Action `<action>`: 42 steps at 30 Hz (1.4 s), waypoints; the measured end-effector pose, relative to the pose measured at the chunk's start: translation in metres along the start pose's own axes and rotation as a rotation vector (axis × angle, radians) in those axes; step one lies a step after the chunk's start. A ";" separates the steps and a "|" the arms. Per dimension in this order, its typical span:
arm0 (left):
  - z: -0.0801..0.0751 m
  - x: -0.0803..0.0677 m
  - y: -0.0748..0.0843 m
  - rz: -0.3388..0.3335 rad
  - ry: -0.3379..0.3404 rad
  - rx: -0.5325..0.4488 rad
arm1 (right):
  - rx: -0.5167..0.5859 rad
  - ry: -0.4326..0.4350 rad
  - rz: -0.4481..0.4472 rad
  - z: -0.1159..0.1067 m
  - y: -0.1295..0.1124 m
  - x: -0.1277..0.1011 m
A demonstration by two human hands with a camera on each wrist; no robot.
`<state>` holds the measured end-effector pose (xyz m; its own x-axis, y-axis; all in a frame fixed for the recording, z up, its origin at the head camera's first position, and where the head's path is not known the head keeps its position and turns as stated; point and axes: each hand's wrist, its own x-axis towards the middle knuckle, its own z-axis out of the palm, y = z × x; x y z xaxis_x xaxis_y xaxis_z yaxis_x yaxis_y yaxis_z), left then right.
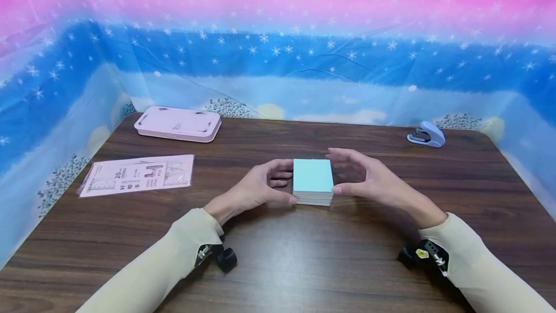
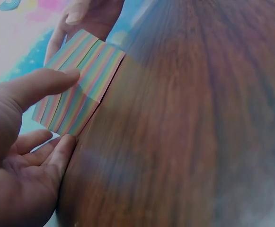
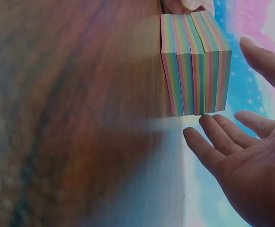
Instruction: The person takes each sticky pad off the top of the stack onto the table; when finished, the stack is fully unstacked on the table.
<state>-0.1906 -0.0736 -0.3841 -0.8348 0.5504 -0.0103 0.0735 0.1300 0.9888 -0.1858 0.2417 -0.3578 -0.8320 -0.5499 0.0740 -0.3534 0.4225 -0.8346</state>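
Note:
A stack of sticky-note pads (image 1: 312,175) lies on the brown wooden table between both hands, its top sheet pale mint green. Striped edges of several pads (image 2: 87,85) show in the left wrist view, in pink, yellow, green and blue. My left hand (image 1: 268,183) is at the stack's left side, its thumb by the front left corner and its other fingers lightly bent along that side. On the right, my right hand (image 1: 373,178) is spread, thumb near the front right corner. The right wrist view shows its fingertips (image 3: 208,122) just beside the pads (image 3: 196,71), gripping nothing.
A pink pencil case (image 1: 178,123) lies at the back left of the table (image 1: 269,264). In front of it is a flat pink printed packet (image 1: 139,175). A small white-and-lavender stapler (image 1: 427,135) stands at the back right. Patterned cloth (image 1: 278,62) hangs behind the table.

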 end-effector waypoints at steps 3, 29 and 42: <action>0.002 0.000 0.001 -0.007 0.012 0.047 | 0.003 -0.006 0.004 0.001 0.000 0.000; 0.006 0.002 0.002 0.003 0.043 0.153 | 0.013 -0.046 0.019 0.000 0.000 0.002; 0.007 0.001 0.003 -0.001 0.046 0.163 | -0.049 -0.022 0.031 0.002 0.003 0.000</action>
<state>-0.1874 -0.0665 -0.3828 -0.8587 0.5125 -0.0011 0.1570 0.2651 0.9514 -0.1862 0.2414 -0.3615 -0.8335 -0.5514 0.0355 -0.3483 0.4745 -0.8084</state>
